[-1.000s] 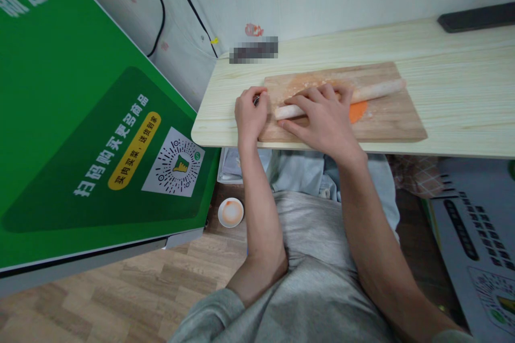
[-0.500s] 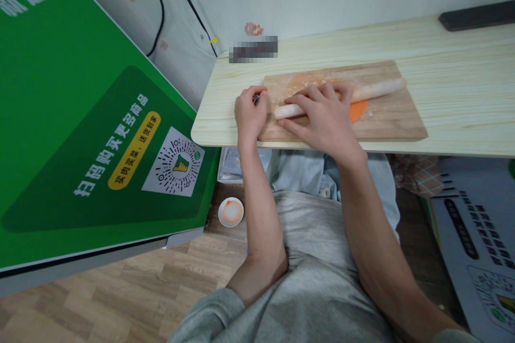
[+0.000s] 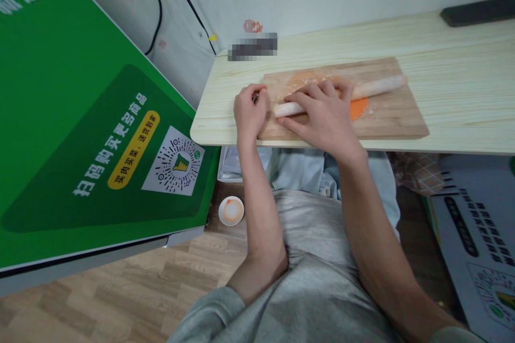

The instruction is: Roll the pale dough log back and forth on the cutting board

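Note:
A whitish rolling pin (image 3: 380, 86) lies slantwise across a wooden cutting board (image 3: 402, 123). My right hand (image 3: 324, 112) is laid over the pin near its left end, fingers over the far side and thumb on the near side. Flat orange dough (image 3: 359, 109) shows beside the pin, partly hidden by that hand. At the board's left edge, my left hand (image 3: 251, 112) is closed, with thumb and fingertips brought together. A small dark, shiny bit shows between its fingers; what they hold, if anything, cannot be made out.
The board rests on a pale wooden table (image 3: 462, 75) against the wall. A long black object (image 3: 478, 10) lies at the back right. A green panel (image 3: 60, 91) stands on the left. Below, a small white bowl (image 3: 231, 210) sits near the floor.

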`<state>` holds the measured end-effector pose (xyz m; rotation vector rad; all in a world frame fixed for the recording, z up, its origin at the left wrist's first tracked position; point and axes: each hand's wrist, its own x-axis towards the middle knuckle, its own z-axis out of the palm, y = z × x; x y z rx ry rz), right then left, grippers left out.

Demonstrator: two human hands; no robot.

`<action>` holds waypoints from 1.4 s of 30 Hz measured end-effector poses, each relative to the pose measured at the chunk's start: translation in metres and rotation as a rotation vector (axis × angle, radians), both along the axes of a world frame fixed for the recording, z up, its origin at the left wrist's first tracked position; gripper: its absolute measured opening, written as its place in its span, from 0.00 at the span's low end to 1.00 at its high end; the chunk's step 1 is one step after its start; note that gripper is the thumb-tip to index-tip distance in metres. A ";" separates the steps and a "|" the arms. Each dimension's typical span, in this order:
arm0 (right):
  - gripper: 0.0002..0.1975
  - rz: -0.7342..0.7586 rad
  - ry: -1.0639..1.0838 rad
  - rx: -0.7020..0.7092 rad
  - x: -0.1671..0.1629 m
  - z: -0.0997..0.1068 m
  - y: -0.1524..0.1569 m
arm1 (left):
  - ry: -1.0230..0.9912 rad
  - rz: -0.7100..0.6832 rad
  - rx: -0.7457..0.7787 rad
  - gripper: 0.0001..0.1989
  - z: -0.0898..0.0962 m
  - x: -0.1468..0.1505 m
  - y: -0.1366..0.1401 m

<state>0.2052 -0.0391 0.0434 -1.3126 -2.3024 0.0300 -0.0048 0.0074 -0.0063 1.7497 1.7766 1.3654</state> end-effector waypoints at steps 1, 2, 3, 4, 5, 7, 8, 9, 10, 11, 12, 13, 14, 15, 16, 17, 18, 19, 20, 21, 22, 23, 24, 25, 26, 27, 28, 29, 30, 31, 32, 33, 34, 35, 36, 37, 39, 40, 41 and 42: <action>0.31 0.000 0.001 -0.005 0.000 0.000 0.000 | -0.001 0.001 0.001 0.09 0.000 0.000 0.000; 0.31 -0.001 0.001 -0.012 0.000 0.000 0.000 | -0.001 0.003 0.003 0.09 0.000 0.000 0.000; 0.31 -0.001 0.000 -0.019 0.000 0.000 0.000 | 0.000 0.006 0.004 0.09 0.000 0.000 0.000; 0.31 -0.003 -0.001 -0.026 -0.001 0.001 0.000 | 0.001 0.008 0.005 0.09 0.000 0.000 0.000; 0.31 -0.005 -0.002 -0.031 -0.001 0.001 0.000 | 0.003 0.010 0.005 0.09 -0.001 0.000 0.000; 0.31 -0.009 -0.005 -0.036 -0.001 0.001 0.000 | 0.008 0.011 0.004 0.09 -0.001 -0.001 0.000; 0.31 -0.011 -0.007 -0.037 -0.001 0.002 0.000 | 0.010 0.009 0.004 0.09 -0.001 -0.001 0.000; 0.31 -0.014 -0.009 -0.037 -0.001 0.002 0.000 | 0.011 0.007 0.005 0.09 -0.002 -0.001 0.000; 0.31 -0.016 -0.010 -0.036 -0.002 0.002 0.000 | 0.012 0.005 0.006 0.09 -0.002 -0.001 0.001; 0.31 -0.018 -0.011 -0.034 -0.002 0.001 0.000 | 0.013 0.003 0.006 0.09 -0.002 -0.001 0.001; 0.31 -0.018 -0.010 -0.033 -0.001 0.001 0.000 | 0.012 0.003 0.005 0.09 -0.002 -0.001 0.000; 0.31 -0.017 -0.006 -0.032 -0.001 0.001 0.000 | 0.010 0.004 0.003 0.09 -0.002 -0.001 0.000; 0.32 -0.014 0.000 -0.030 -0.001 0.001 0.000 | 0.007 0.004 -0.001 0.08 -0.001 -0.001 0.000; 0.32 -0.009 0.007 -0.029 -0.001 0.001 0.000 | 0.003 0.004 -0.005 0.08 -0.001 -0.001 0.000; 0.32 -0.003 0.016 -0.028 0.000 0.001 0.000 | -0.001 0.005 -0.008 0.08 0.000 0.000 -0.001; 0.32 0.003 0.025 -0.026 0.000 0.001 0.000 | -0.004 0.005 -0.008 0.08 0.000 0.000 -0.001; 0.32 0.008 0.033 -0.026 0.000 0.001 0.000 | -0.005 0.005 -0.005 0.08 0.000 0.000 -0.002; 0.33 0.012 0.038 -0.026 0.000 0.001 0.000 | -0.005 0.005 0.001 0.08 0.001 0.001 -0.002; 0.33 0.014 0.041 -0.027 0.001 0.001 0.000 | -0.005 0.007 0.007 0.08 0.002 0.001 -0.003; 0.34 0.014 0.043 -0.028 0.001 0.001 0.000 | -0.005 0.010 0.011 0.08 0.002 0.002 -0.003; 0.34 0.015 0.044 -0.029 0.001 0.000 0.000 | -0.008 0.011 0.010 0.08 0.003 0.002 -0.003; 0.34 0.014 0.044 -0.030 0.001 0.000 0.000 | -0.014 0.012 0.006 0.08 0.003 0.003 -0.003; 0.35 0.014 0.044 -0.030 0.001 0.000 0.000 | -0.021 0.014 -0.001 0.08 0.004 0.003 -0.004; 0.35 0.014 0.043 -0.031 0.001 0.000 0.000 | -0.028 0.014 -0.009 0.08 0.005 0.003 -0.004; 0.35 0.014 0.042 -0.033 0.001 0.000 0.001 | -0.034 0.015 -0.015 0.08 0.005 0.004 -0.004; 0.35 0.015 0.040 -0.036 0.001 0.000 0.001 | -0.037 0.016 -0.018 0.08 0.006 0.004 -0.004; 0.36 0.015 0.037 -0.039 0.001 0.000 0.001 | -0.037 0.015 -0.018 0.08 0.006 0.004 -0.004; 0.36 0.014 0.033 -0.044 0.001 0.001 0.001 | -0.035 0.015 -0.017 0.08 0.006 0.004 -0.004; 0.36 0.012 0.027 -0.048 0.000 0.001 0.001 | -0.030 0.015 -0.015 0.08 0.006 0.004 -0.003; 0.35 0.008 0.020 -0.052 0.000 0.001 0.001 | -0.026 0.015 -0.014 0.08 0.006 0.004 -0.003; 0.35 0.004 0.014 -0.055 0.000 0.001 0.001 | -0.022 0.015 -0.014 0.08 0.005 0.003 -0.003; 0.35 0.000 0.010 -0.056 0.000 0.001 0.001 | -0.021 0.015 -0.016 0.08 0.005 0.003 -0.003; 0.35 -0.002 0.009 -0.053 0.000 0.001 0.001 | -0.021 0.015 -0.018 0.08 0.005 0.003 -0.002; 0.35 -0.002 0.011 -0.047 0.000 0.000 0.001 | -0.021 0.014 -0.018 0.08 0.005 0.003 -0.002; 0.35 0.000 0.016 -0.038 0.000 0.000 0.002 | -0.020 0.012 -0.017 0.08 0.004 0.003 -0.002; 0.36 0.003 0.023 -0.028 0.000 0.000 0.002 | -0.015 0.010 -0.013 0.09 0.004 0.002 -0.002; 0.37 0.009 0.032 -0.015 0.000 -0.001 0.002 | 0.000 0.009 -0.003 0.10 0.003 0.002 -0.002; 0.38 0.011 0.033 -0.015 0.001 -0.001 0.002 | 0.007 0.010 0.002 0.10 0.002 0.002 -0.002; 0.38 0.012 0.033 -0.018 0.001 -0.001 0.002 | 0.012 0.011 0.004 0.11 0.002 0.002 -0.002; 0.38 0.011 0.032 -0.022 0.001 -0.001 0.002 | 0.013 0.011 0.005 0.11 0.002 0.002 -0.001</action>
